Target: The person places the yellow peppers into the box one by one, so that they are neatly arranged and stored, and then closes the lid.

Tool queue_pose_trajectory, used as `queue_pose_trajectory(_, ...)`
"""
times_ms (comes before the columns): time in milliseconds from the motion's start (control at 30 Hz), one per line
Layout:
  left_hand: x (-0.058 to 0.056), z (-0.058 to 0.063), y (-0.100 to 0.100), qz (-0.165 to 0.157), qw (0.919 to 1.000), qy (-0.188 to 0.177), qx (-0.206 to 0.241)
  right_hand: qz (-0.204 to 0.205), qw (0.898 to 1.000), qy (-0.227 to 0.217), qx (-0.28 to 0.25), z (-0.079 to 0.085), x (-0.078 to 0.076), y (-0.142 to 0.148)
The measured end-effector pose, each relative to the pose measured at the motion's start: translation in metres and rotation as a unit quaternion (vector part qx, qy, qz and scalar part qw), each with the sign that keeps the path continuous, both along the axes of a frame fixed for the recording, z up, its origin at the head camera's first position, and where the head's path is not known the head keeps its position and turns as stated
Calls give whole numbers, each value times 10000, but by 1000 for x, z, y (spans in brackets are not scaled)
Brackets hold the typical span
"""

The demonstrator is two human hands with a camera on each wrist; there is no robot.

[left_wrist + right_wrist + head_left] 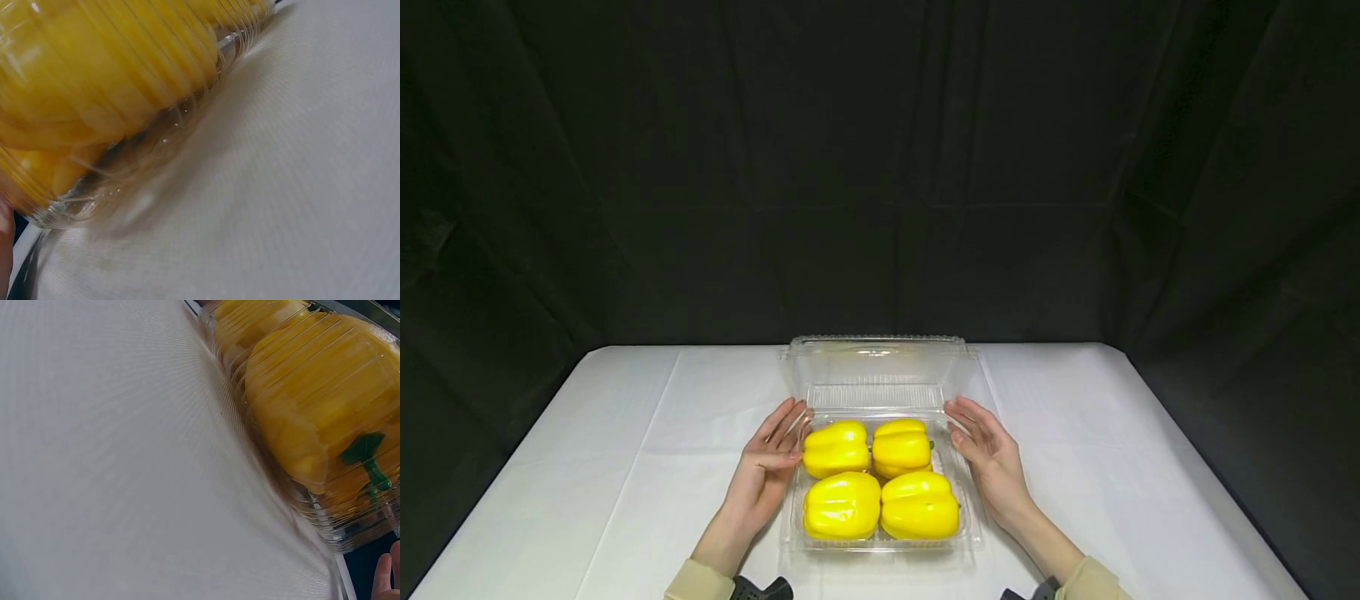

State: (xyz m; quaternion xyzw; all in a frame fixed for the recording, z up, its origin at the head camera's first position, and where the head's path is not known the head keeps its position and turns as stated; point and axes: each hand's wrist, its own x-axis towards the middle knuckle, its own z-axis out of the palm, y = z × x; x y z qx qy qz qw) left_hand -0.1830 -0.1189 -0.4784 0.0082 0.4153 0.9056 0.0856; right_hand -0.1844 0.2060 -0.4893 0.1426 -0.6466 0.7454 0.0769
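Note:
A clear plastic clamshell container (816,546) sits on the table with its lid (880,364) raised at the back. Inside lie several yellow bell peppers: back left (837,450), back right (901,447), front left (842,507) and front right (920,506). My left hand (762,479) is at the container's left side, fingers extended near the back corner. At the right side my right hand (994,467) mirrors it, fingers fairly straight. Whether the fingertips press the plastic is hard to tell. Through the ribbed wall, the right wrist view shows a green stem (365,453) on one pepper.
A white cloth (617,467) covers the table and extends to both sides of the container. Black curtains (880,175) hang behind the table and along its left and right sides. Dark wrist straps (762,588) and beige sleeves (700,581) show at the bottom.

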Motion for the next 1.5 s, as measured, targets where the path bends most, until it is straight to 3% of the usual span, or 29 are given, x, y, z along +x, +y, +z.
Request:
queue_pose_trajectory(267, 3, 0, 1, 153, 9994, 60, -305, -223, 9997, 38, 92, 0, 1, 0)
queue_pose_trajectory(467, 4, 0, 0, 242, 9984, -187, -484, -622, 9968, -155, 470, 2, 5, -2)
queue_pose_trajectory(600, 9, 1, 0, 200, 9994, -88, -256, -708, 9960, -40, 553, 1, 7, -1)
queue_pose_trajectory(767, 24, 0, -2, 32, 9997, 39, 244, -753, 9959, -131, 477, -1, 18, 0)
queue_pose_trajectory(867, 35, 0, -3, -47, 9993, 99, 350, -543, 9977, -88, 399, -1, 30, 1)
queue_pose_trajectory(1000, 48, 0, -3, -141, 9997, 184, -66, -244, 9992, 108, 294, 0, 46, 2)
queue_pose_trajectory(1233, 69, -2, -3, -35, 9971, 67, -758, -71, 9985, -171, 519, 1, 75, 1)
queue_pose_trajectory(1367, 80, -3, -2, 3, 9965, 81, -835, 218, 9987, -13, 456, 0, 89, 1)
queue_pose_trajectory(1500, 89, -7, -1, 165, 9967, 186, -770, 214, 9986, -250, 422, 4, 100, -3)
